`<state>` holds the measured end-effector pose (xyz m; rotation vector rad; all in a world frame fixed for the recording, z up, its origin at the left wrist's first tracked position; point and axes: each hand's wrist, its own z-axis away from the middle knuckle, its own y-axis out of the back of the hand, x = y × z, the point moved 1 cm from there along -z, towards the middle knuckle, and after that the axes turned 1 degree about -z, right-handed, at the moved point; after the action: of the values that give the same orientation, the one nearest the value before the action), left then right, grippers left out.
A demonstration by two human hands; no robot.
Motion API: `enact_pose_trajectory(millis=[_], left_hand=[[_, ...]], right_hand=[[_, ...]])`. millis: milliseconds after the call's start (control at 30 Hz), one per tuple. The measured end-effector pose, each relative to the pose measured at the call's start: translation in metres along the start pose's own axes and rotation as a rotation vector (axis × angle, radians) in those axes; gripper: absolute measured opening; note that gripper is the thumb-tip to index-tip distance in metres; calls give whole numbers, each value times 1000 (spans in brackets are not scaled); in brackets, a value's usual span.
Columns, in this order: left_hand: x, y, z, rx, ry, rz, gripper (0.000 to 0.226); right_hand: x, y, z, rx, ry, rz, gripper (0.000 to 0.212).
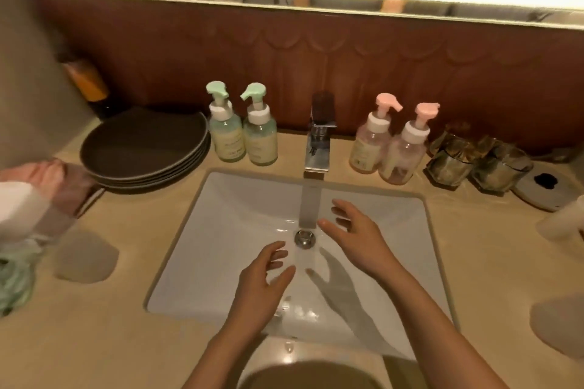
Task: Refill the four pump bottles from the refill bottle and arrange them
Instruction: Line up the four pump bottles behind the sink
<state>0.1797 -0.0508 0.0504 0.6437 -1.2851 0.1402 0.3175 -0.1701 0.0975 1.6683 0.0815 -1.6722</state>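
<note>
Pump bottles of clear plastic, four in all, stand at the far edge of the beige stone counter [126, 335], in the upper middle of the frame, and neither hand touches them. Nearest the camera, the left hand [259, 290] hovers over the white rectangular sink basin [218, 202] at lower centre, fingers straight and slightly spread, holding nothing. A little farther in and to the right, the right hand [358, 238] is likewise empty, its fingers fanned wide beside the round metal drain [305, 237]. A pale stream of water falls from the square chrome tap [319, 142] toward that drain, between the two hands.

Beyond the basin, left of the tap, the left green-topped pump bottle [226, 136] and the right green-topped pump bottle [260, 140] stand upright, side by side and touching. Right of the tap, the left pink-topped pump bottle [368, 144] and the right pink-topped pump bottle [404, 153] stand the same way.

A stack of dark grey round plates [142, 148] sits at the left, just beside the green pair. Two faceted clear glass tumblers [450, 161] sit right of the pink pair. A white bottle-like shape [562, 221] at the right edge is too blurred to identify.
</note>
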Motion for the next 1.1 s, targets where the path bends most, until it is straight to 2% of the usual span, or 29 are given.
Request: enact_pose_trajectory(millis=[333,433,500,600,733,800,933,1100], left_hand=[[-44,129,57,640,140,234,21],[-65,167,69,866,198,212,39],[-77,186,70,925,234,197,60],[-88,215,64,863,270,189,91],[-95,235,35,728,253,171,107],[-95,234,18,686,236,184,100],[-92,224,-16,637,249,151,68],[-75,207,-62,501,187,121,62]], right_hand=[[-77,-144,14,-370,158,13,55],[-97,-189,21,-484,180,33,56],[-105,-211,26,-544,189,41,58],[-115,-239,33,-660,184,64,68],[-123,-263,35,-770,179,35,75],[-122,-266,31,-776,166,15,77],[-115,-263,8,-738,139,-3,75],[-106,-247,-28,-611,58,-72,76]])
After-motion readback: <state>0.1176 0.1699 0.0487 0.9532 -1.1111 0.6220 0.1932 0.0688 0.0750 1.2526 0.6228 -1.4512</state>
